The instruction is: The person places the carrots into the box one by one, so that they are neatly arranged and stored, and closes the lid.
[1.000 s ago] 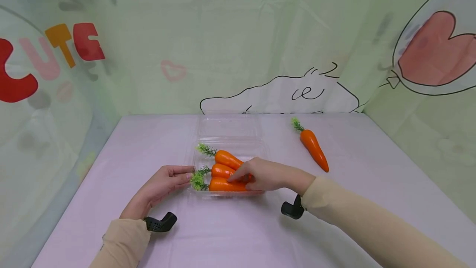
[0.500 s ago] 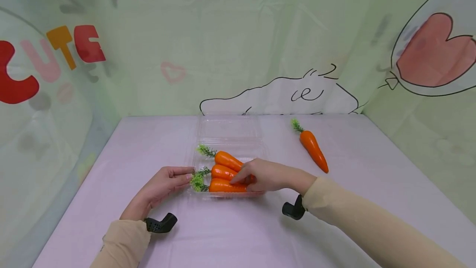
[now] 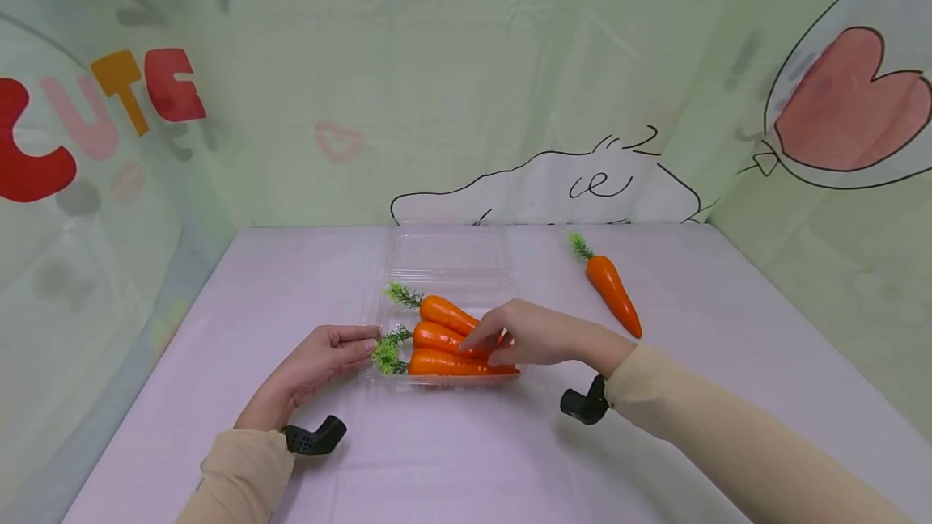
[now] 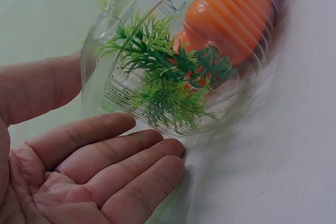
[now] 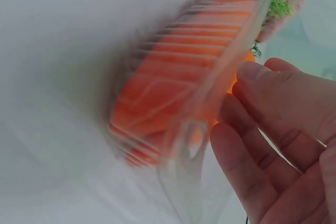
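A clear plastic clamshell box (image 3: 450, 380) lies with its lid (image 3: 449, 249) folded back. Three carrots with green tops, glossy like toys, lie in it: front (image 3: 444, 364), middle (image 3: 435, 336) and back (image 3: 446, 312). My left hand (image 3: 331, 354) touches the box's left edge, beside the leafy tops; in the left wrist view its fingers (image 4: 142, 182) are straight against the wall. My right hand (image 3: 527, 332) is over the box's right end, above the carrots' tips, with loosely bent, parted fingers. Whether its fingertips touch a carrot cannot be told.
Another carrot (image 3: 613, 293) lies on the pale cloth-covered table (image 3: 466, 459), to the right of the box. A printed fabric backdrop (image 3: 466, 87) encloses the back and sides. Each wrist wears a small black camera.
My right hand has shifted slightly right and up, its fingers coming off the front carrot, whose tip now shows. The left hand and box stay put.
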The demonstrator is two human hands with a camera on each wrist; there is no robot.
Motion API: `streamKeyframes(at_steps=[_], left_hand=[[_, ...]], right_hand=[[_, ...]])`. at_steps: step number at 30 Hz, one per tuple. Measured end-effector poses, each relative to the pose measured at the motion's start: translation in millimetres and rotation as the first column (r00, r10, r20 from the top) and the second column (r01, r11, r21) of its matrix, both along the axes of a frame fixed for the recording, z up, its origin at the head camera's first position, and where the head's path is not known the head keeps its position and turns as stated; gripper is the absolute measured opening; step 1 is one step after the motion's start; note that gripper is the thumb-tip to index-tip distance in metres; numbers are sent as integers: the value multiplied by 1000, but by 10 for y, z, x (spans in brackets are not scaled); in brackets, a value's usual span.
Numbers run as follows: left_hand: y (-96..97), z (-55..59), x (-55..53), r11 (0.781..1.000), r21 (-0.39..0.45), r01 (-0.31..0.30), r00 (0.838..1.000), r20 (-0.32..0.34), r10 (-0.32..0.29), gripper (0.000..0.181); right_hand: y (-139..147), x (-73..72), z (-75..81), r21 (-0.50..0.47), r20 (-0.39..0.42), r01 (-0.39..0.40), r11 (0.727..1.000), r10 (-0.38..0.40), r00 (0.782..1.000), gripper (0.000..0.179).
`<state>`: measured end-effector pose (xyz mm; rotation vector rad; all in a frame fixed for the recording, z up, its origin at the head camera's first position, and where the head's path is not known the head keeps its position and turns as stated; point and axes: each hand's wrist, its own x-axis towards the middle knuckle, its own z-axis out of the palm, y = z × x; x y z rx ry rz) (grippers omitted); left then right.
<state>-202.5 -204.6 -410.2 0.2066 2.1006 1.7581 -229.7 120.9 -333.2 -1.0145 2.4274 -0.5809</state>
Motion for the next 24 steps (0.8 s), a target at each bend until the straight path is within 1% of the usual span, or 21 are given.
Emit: streamKeyframes(at_steps=[9,16,21,24], left_hand=[[1,4,0,1000,-6,-2,1000,5,2,50],[-1,5,3,1000,-8,3,1000,3,-3,50],[-4,-1,2,1000,-10,8,1000,-5,-8,50],[-6,-4,2,1000,-11,8,1000,-6,-8,50]], right_hand=[[97,-17,84,-38,21,15,999,-15,1000,32],[229,-39,141,-64,-4,1,998,-1,1000,32],[379,-57,183,-92,-33,20,996,-23,999,31],[489,-67,217,-115,-30,65,991,-69,997,32]])
